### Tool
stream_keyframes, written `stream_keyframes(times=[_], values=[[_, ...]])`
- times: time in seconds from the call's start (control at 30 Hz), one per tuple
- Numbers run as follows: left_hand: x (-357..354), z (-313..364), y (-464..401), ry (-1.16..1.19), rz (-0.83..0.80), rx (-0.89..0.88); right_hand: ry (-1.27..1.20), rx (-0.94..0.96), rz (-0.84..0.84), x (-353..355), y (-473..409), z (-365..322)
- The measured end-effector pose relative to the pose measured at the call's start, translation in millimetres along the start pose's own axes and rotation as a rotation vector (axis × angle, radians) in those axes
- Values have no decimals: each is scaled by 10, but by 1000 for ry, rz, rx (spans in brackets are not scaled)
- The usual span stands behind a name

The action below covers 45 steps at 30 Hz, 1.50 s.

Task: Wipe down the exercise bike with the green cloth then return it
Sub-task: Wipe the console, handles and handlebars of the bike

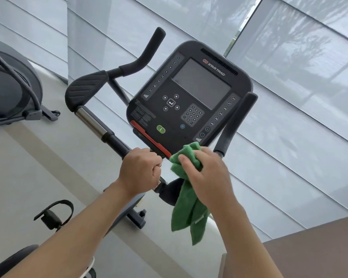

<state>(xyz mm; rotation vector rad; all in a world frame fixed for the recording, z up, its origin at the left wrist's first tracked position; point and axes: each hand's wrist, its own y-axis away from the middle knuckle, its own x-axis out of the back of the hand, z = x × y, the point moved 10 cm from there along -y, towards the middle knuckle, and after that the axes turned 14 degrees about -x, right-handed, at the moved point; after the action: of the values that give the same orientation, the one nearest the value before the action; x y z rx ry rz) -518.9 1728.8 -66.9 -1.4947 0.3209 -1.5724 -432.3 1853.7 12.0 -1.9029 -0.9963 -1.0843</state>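
Cloth at console's lower corner

Your right hand [207,173] bunches the green cloth [187,189] in a closed grip, its upper wad touching the console [189,97] of the exercise bike [113,135] at its 5 o'clock corner, beside the red strip [151,137]. Loose ends hang toward 6 o'clock. Your left hand [139,171], at 9 o'clock from the cloth, is curled round the handlebar [117,141].

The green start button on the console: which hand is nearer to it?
Left, narrowly. The left hand grips the handlebar just below the green button; the right hand, holding the green cloth, sits lower right.
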Motion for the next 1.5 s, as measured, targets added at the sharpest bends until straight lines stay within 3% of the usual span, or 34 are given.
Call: stream_keyframes(times=[0.03,0.1,0.17,0.4,0.53,0.7,0.83,0.93,1.07,1.5], values=[[4,11,0,-2,-6,-10,159,21,-65,-221,-27,-14],[50,46,-16,20,1,-20,455,97,-37,-537,-2,-16],[96,79,-28,49,13,-19,513,140,26,-632,42,-27],[109,59,-4,76,12,1,435,235,123,-563,168,-56],[78,21,3,66,8,19,251,285,193,-474,446,-65],[9,14,40,44,-46,44,125,279,81,-366,782,238],[-76,-103,17,113,-109,214,59,259,65,-116,798,532],[-62,-18,-216,275,-98,271,-53,138,147,235,614,782],[3,428,-620,396,-41,180,-143,25,251,622,287,1021],[-638,797,-1108,400,5,254,-182,147,532,1708,-904,847]])
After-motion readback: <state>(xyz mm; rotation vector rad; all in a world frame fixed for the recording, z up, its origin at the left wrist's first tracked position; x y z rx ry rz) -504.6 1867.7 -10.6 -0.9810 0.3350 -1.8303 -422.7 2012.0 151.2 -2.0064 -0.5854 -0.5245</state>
